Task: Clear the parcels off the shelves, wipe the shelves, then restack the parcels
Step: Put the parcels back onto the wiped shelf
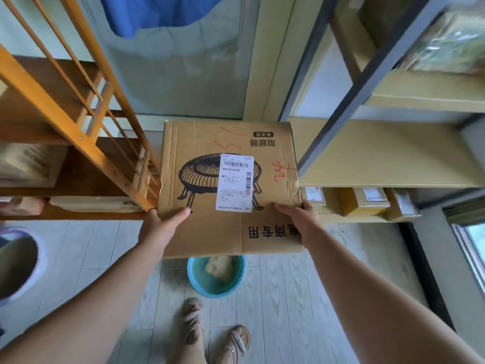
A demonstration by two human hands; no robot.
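A large flat cardboard parcel (210, 143) with a printed heater drawing and a white shipping label is held in the air in front of me, between the two shelf units. My left hand (164, 224) grips its near left edge, thumb lying on top. My right hand (299, 219) grips its near right edge the same way. The grey metal shelf (388, 153) on the right has a bare yellowish middle board; several small parcels (367, 200) sit on the board below it. The wooden shelf (86, 177) on the left carries a few parcels (29, 164).
A teal basin (194, 279) with a yellowish cloth (219, 267) in it stands on the floor under the parcel, just ahead of my sandalled feet. A round bin (39, 261) is at the left edge. A wrapped item (451, 43) sits on the top right shelf.
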